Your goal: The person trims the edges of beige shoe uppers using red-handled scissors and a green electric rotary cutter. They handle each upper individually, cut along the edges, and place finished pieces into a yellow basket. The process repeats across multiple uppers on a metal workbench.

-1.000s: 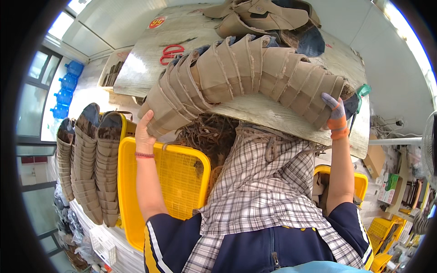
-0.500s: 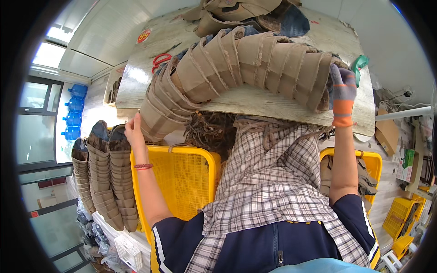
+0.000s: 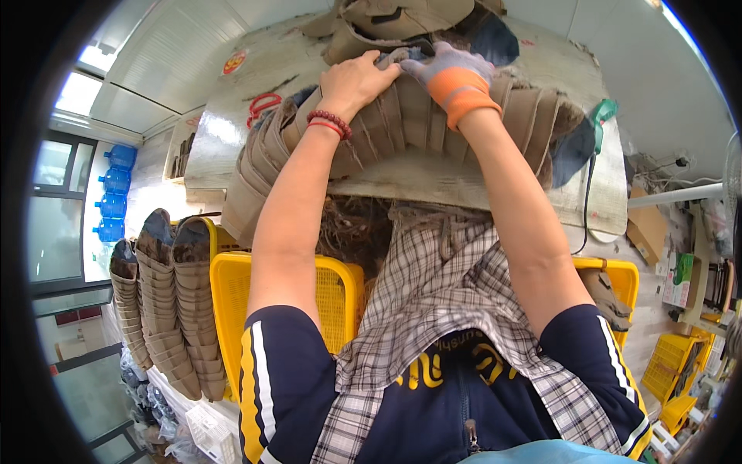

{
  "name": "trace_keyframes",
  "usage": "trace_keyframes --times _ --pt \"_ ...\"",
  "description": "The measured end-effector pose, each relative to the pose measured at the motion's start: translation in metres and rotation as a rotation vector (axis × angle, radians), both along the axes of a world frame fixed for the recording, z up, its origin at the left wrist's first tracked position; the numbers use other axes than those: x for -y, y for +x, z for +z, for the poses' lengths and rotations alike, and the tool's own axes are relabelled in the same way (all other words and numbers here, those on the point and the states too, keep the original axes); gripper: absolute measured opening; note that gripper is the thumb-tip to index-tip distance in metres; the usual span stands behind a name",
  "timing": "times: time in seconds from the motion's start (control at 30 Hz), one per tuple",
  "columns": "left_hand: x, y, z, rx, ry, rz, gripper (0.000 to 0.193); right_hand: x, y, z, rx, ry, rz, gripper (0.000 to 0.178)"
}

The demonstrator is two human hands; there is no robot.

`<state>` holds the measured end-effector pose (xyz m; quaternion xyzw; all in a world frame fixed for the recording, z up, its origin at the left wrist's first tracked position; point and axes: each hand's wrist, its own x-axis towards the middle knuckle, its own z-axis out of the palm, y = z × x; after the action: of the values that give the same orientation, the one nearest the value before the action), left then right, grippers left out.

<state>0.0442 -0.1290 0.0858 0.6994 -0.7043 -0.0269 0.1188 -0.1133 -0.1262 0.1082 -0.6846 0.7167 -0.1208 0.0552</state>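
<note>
Pressing down side by side at twelve o'clock, your bare left hand [image 3: 357, 77] and gloved right hand [image 3: 447, 68] lie flat, fingers spread, atop the row of tan shoe uppers [image 3: 386, 131] on the desk [image 3: 464, 182].

Round red-and-yellow sticker [image 3: 234, 62] on the worktable, upper left. Brown cardboard box [image 3: 648, 225] at right edge; below it, a small green-and-white printed carton [image 3: 680, 280]. Blue water bottles [image 3: 114, 193] stacked at far left.

Right hand [image 3: 448, 66] gloved, fingertips hidden behind tan row of pieces [image 3: 402, 127], far pile [image 3: 402, 19] cropped
</note>
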Motion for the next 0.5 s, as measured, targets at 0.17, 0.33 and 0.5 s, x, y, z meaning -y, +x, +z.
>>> trace_keyframes --times 0.17,0.33,0.5 --pt "-0.002 -0.007 -0.015 -0.019 -0.155 -0.041 0.036 0.014 0.008 -0.035 0.171 -0.138 0.117 0.038" --pt "-0.007 0.002 -0.028 -0.149 -0.303 -0.1 0.033 0.003 0.007 -0.042 0.379 -0.057 0.234 0.03" --pt "-0.012 0.002 -0.03 -0.244 -0.325 -0.166 0.032 0.014 0.006 -0.063 0.668 -0.198 0.441 0.026"
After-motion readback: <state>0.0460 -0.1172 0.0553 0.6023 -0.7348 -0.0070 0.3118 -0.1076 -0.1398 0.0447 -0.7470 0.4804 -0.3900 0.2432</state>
